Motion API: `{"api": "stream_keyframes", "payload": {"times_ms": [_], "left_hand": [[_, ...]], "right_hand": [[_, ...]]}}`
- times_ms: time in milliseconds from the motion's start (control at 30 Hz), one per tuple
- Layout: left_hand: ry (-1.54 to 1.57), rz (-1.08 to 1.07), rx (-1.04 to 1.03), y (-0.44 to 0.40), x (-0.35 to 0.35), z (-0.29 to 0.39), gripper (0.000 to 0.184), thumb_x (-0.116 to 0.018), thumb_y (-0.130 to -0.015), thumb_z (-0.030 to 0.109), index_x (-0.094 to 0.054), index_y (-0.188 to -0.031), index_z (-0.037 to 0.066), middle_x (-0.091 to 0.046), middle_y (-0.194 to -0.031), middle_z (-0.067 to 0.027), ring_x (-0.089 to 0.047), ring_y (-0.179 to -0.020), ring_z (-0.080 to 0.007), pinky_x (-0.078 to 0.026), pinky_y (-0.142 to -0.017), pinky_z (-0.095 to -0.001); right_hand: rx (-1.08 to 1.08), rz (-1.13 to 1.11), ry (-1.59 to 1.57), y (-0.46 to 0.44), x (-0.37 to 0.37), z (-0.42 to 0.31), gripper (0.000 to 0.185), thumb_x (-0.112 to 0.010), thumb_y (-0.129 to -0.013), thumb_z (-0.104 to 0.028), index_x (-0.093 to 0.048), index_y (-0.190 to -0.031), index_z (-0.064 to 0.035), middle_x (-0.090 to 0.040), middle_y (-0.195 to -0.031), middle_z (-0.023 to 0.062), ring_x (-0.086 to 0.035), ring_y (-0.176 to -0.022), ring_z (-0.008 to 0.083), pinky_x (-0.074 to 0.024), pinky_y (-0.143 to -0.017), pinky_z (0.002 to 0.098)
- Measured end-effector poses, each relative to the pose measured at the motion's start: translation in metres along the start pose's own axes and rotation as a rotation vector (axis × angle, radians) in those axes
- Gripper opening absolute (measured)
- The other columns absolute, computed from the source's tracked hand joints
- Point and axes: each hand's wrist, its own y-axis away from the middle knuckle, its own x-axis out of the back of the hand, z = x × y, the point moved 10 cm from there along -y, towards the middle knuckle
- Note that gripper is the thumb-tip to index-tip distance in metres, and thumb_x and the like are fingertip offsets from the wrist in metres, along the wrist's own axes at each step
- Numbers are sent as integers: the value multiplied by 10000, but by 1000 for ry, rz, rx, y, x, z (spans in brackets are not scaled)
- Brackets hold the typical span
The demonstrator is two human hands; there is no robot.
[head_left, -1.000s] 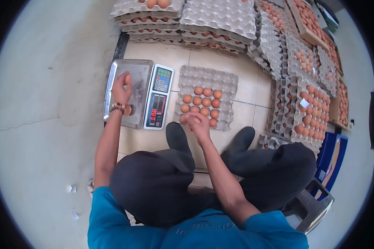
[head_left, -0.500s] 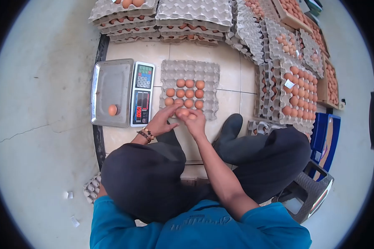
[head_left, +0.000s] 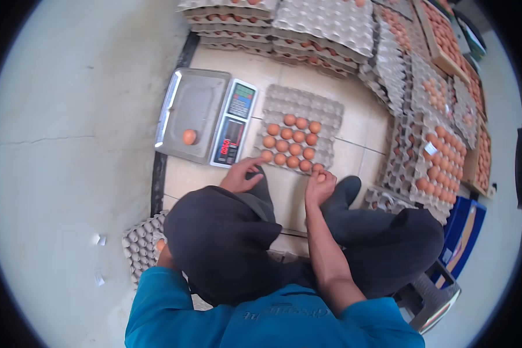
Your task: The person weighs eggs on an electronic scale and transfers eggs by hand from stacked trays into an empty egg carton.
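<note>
A grey cardboard egg tray (head_left: 307,104) lies on the tiles before me, several brown eggs (head_left: 294,149) filling its nearer rows. My left hand (head_left: 242,176) is at its near left corner, fingers stretched and thumb apart, fingertips beside the corner egg (head_left: 266,155). At the near right corner my right hand (head_left: 322,187) is closed around an egg (head_left: 321,178), partly hidden by the fingers; another egg shows just beyond the fingertips. Left of the tray stands a digital scale (head_left: 233,124) with red digits lit. One egg (head_left: 189,137) rests on its metal pan.
Stacked egg trays (head_left: 325,26) stand at the back. More loaded trays (head_left: 441,162) and wooden crates of eggs (head_left: 446,37) line the right, near a blue box (head_left: 464,232). A tray (head_left: 139,249) lies by my left knee. My boot (head_left: 347,190) is close to the right hand.
The view has turned and shifted. My hands have moved apart: the right to the tray's near right corner, the left back to the left corner. The nearest row of eggs is now uncovered.
</note>
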Motion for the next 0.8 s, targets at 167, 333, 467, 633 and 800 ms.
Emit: {"api": "stream_keyframes", "payload": {"times_ms": [167,333,467,633,800], "left_hand": [[256,-93,129,-4,-12,5,604,-807,-833,88,-572,-1389,88,-600,-1265,-82,-648,-942,-127,-576,-821,-267],[149,-53,161,2,7,10,665,-830,-810,102,-544,-1407,32,-598,-1287,-114,-661,-928,-103,-595,-787,-255],[197,173,187,10,34,-15,483,-757,-857,138,-640,-1319,61,-726,-977,-87,-665,-789,-74,-571,-727,-254],[85,461,59,10,106,-12,412,-734,-886,121,-634,-1260,-19,-725,-1044,-107,-695,-923,-125,-573,-803,-273],[-197,759,128,-7,218,-40,481,-791,-798,58,-643,-1256,46,-669,-1144,-143,-678,-975,-194,-589,-787,-300]], "right_hand": [[-586,-892,-801,67,-117,-14,250,-585,-897,-183,-649,-1016,27,-653,-904,111,-651,-794,220,-547,-793,348],[-478,-954,-938,100,-142,-84,237,-590,-922,-159,-623,-1062,30,-653,-964,116,-645,-826,170,-541,-782,296],[-263,-976,-665,107,-128,-127,469,-783,-826,-132,-569,-1215,21,-666,-1018,93,-645,-924,150,-536,-787,286],[-402,-996,-758,106,-135,-129,363,-707,-915,-198,-586,-1200,-8,-665,-1033,66,-662,-921,147,-544,-774,283],[-425,-901,-698,90,-138,-80,226,-603,-976,-193,-612,-1132,-29,-669,-970,65,-678,-830,156,-549,-713,277]]}}
